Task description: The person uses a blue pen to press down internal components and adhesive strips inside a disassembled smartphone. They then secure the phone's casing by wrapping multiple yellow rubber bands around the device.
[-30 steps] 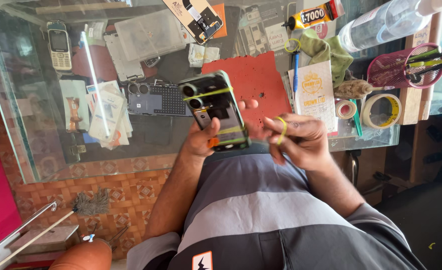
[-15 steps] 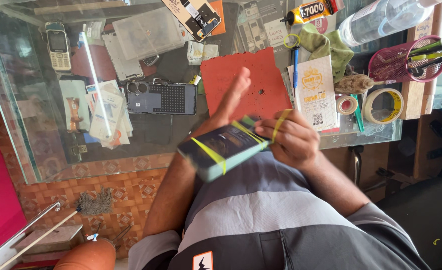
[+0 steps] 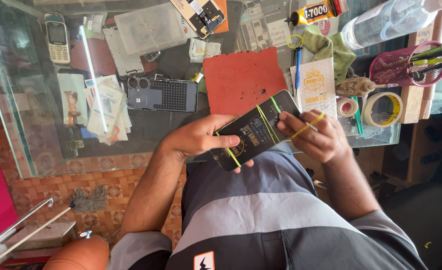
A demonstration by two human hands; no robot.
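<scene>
Head view. Left hand (image 3: 198,137) grips the lower end of a black phone (image 3: 255,131), fingers curled round its edge. Phone lies screen-up, tilted toward 2 o'clock, over the lap at the glass counter (image 3: 26,150) edge. Yellow rubber bands (image 3: 263,124) cross it. Right hand (image 3: 317,136), at 3 o'clock of the phone, pinches one stretched band (image 3: 308,126) by the upper end; possibly a small tool in the fingers, unclear. Red mat (image 3: 241,80) at 12 o'clock; tape rolls (image 3: 381,109) at 2 o'clock.
</scene>
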